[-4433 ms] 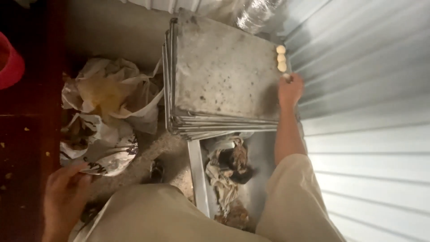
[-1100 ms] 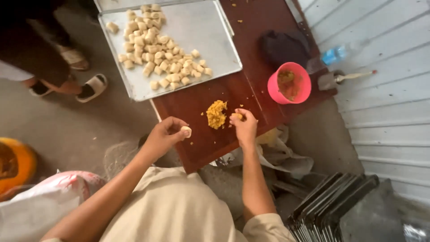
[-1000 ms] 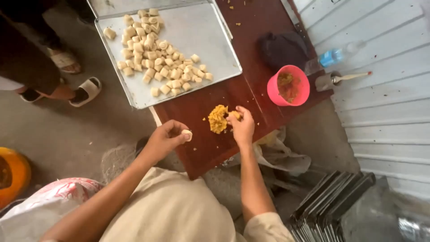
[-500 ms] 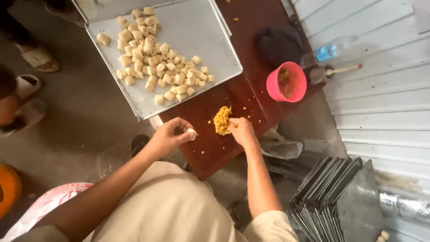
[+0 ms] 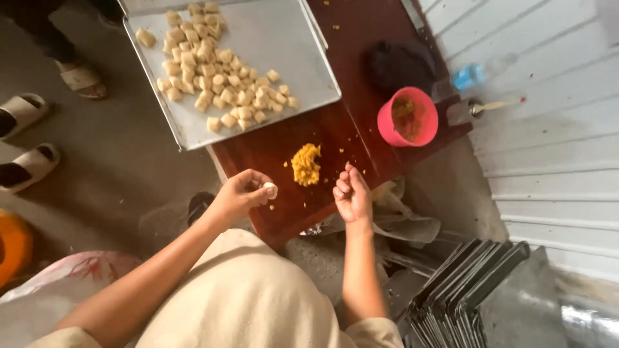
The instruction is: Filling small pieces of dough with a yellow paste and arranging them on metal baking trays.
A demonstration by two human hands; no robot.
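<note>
My left hand [image 5: 240,194] pinches a small pale dough piece [image 5: 270,189] over the dark red wooden counter [image 5: 277,151]; my right hand [image 5: 352,195], loosely curled and empty, hovers beside the yellow crumbly filling heap [image 5: 306,164], within easy reach.

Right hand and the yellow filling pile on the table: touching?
Apart. The head view shows bare dark table between the right hand and the yellow filling pile; the fingertips stop short of it.

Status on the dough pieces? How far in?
Done: many dough pieces already lie on the metal tray. In hand: the left hand pinches one dough piece; the right hand hovers by the yellow filling pile. Left: filling remains on the table and in the pink bowl.
</note>
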